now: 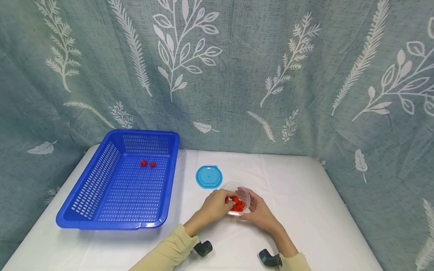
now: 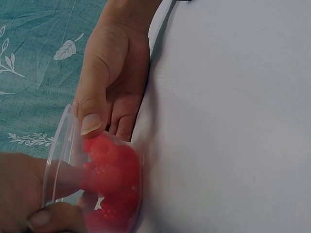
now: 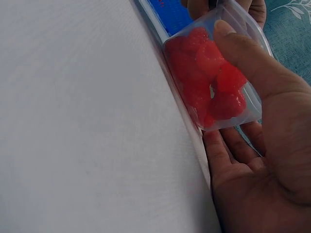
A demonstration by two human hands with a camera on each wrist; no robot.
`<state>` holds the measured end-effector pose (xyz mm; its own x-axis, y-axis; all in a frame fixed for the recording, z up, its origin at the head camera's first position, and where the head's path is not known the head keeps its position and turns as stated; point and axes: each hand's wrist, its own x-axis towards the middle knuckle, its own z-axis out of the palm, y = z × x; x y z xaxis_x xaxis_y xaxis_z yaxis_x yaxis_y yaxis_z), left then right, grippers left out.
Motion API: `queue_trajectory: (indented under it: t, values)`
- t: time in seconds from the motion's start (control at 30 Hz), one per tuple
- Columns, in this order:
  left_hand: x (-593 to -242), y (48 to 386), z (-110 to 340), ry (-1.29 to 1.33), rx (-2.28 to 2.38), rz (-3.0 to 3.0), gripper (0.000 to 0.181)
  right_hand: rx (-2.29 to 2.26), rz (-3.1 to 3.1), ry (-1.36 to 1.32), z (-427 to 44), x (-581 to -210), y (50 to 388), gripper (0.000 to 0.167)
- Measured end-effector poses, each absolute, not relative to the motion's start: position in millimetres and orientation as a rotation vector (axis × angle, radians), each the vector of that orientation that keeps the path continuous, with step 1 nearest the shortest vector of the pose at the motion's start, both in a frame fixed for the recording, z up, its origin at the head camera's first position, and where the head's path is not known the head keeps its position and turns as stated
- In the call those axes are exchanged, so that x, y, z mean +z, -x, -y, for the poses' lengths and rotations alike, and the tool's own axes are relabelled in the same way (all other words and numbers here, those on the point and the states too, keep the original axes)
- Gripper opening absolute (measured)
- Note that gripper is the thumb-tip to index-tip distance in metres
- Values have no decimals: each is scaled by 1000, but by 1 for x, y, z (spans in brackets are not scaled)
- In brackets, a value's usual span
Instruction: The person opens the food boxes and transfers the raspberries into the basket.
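A clear plastic cup (image 1: pixel 249 199) holding several red raspberries (image 1: pixel 240 205) is tilted near the table's middle. My right hand (image 1: pixel 260 213) grips it from the right, with the thumb (image 3: pixel 248 53) on its near side. From the left, my left hand (image 1: pixel 214 205) reaches its fingertips over the rim among the berries. A raspberry shows between its thumb and forefinger, but whether they pinch it is hidden. In the left wrist view, the berries (image 2: pixel 109 179) show through the cup's wall beside the left fingers.
A blue lid (image 1: pixel 209 177) lies behind the cup. To the left stands a large blue plastic basket (image 1: pixel 132 199) with two raspberries (image 1: pixel 144 163) inside. A leaf-patterned curtain (image 1: pixel 237 75) hangs along the back and sides of the white-covered table (image 1: pixel 305 195).
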<state>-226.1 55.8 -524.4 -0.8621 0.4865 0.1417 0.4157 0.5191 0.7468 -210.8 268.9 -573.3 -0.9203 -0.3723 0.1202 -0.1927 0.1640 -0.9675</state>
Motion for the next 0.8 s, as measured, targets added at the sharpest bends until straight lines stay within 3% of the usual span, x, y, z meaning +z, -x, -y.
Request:
queue_trajectory:
  t: [0.23,0.8]
  values:
    - [-525,226,-57,-723,1299,-2669,16,-1883,-2260,575,-269,-573,211,89]
    - [-535,223,-53,-721,1602,-2535,19,-1871,-2268,579,-269,-574,212,89]
